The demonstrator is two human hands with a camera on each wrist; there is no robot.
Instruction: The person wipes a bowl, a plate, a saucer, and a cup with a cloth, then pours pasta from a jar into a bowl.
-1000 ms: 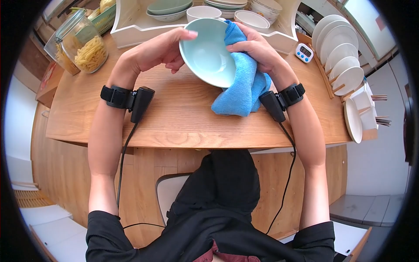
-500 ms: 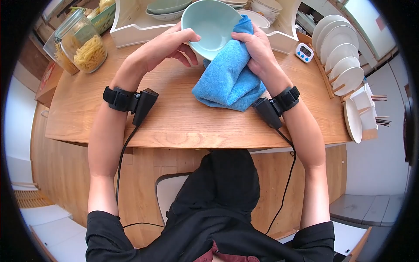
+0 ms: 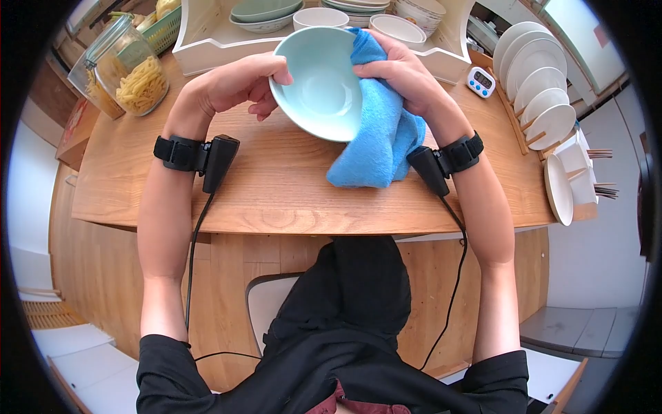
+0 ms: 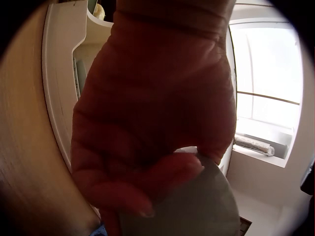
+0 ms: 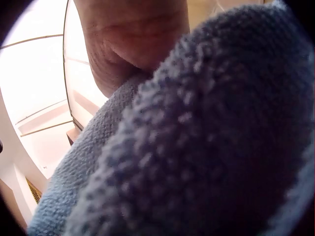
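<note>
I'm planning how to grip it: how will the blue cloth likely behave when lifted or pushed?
The blue cloth is probably floppy, since it drapes in loose folds beside the pale blue bowl. Its bumpy pile, seen close up, suggests it shouldn't slip easily. Pushed, it would likely crumple rather than roll, having no rigid shape.

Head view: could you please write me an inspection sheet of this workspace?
Surface: wooden table, grain visible.
Job's things: bowl, tilted, inside showing; blue cloth over its right edge.
Clutter: pasta jar left; timer and plates right; dishes on the shelf behind.
Hands: left hand holds the bowl's rim; right hand grips the cloth against the bowl.
Cables: left cable and right cable, both crossing the near edge.
Surroundings: floor, chair.
</note>
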